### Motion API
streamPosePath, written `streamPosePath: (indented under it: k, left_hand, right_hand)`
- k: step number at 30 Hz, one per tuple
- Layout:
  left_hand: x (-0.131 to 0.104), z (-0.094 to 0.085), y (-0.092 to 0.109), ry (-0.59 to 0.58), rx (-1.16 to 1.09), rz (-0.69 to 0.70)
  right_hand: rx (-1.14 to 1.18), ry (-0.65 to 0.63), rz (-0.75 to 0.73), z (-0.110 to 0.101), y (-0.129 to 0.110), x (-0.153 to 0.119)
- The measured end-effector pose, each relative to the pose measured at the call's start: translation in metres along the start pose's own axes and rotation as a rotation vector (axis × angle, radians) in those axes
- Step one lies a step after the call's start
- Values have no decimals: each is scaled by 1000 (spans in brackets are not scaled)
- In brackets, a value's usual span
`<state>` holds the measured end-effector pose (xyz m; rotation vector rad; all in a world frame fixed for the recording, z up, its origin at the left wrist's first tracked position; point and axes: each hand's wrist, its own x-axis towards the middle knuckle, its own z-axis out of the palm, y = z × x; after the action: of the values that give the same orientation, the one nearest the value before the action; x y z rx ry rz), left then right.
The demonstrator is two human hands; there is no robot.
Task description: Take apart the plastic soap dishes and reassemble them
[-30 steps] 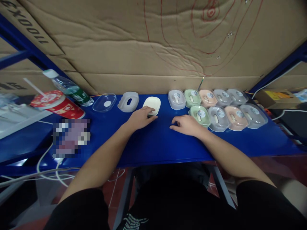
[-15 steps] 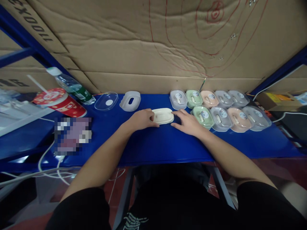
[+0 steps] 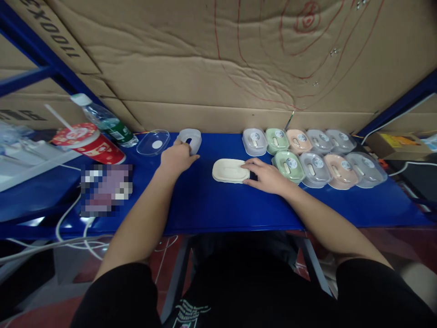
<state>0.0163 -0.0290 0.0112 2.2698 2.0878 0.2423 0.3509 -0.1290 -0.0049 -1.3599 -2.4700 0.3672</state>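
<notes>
The cream oval tray (image 3: 229, 170) lies on the blue table in front of me. My right hand (image 3: 264, 176) grips its right end between thumb and fingers. Up and to the left, my left hand (image 3: 177, 159) is at the pale grey cover with a slot (image 3: 194, 139), its fingers over the cover's near left part and its thumb pointing right. Those fingertips are partly hidden, so their hold is unclear. Left of the cover lies a clear lid (image 3: 150, 142) with a white round sticker.
Two rows of lidded boxes, among them a green one (image 3: 288, 166), stand at the right. A red cup (image 3: 99, 145), a bottle (image 3: 114, 130) and a blurred purple item (image 3: 105, 189) are at the left. Cardboard (image 3: 205, 86) stands behind the blue table (image 3: 218, 209).
My left hand has let go of the cream tray and moved left and away from me to the grey cover. The tray sits slightly nearer to me, still in my right hand.
</notes>
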Motion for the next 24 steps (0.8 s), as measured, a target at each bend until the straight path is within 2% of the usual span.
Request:
streamPosePath:
  k: [2, 5, 9, 15, 18, 24]
  left_hand:
    - [2, -2, -5, -38, 35, -12]
    - [1, -4, -3, 62, 4, 19]
    - [-5, -9, 11, 218, -159, 49]
    - [-26, -15, 32, 277, -404, 207]
    - [-38, -15, 43, 223, -437, 304]
    - [-42, -9, 54, -104, -470, 317]
  right_hand:
    - [8, -1, 3, -1, 0, 0]
    - [36, 8, 11, -3, -2, 0]
    - [79, 64, 38, -3, -5, -1]
    - [159, 240, 76, -5, -7, 1]
    - [139, 289, 90, -7, -8, 1]
    - [-2, 210, 210, -12, -8, 2]
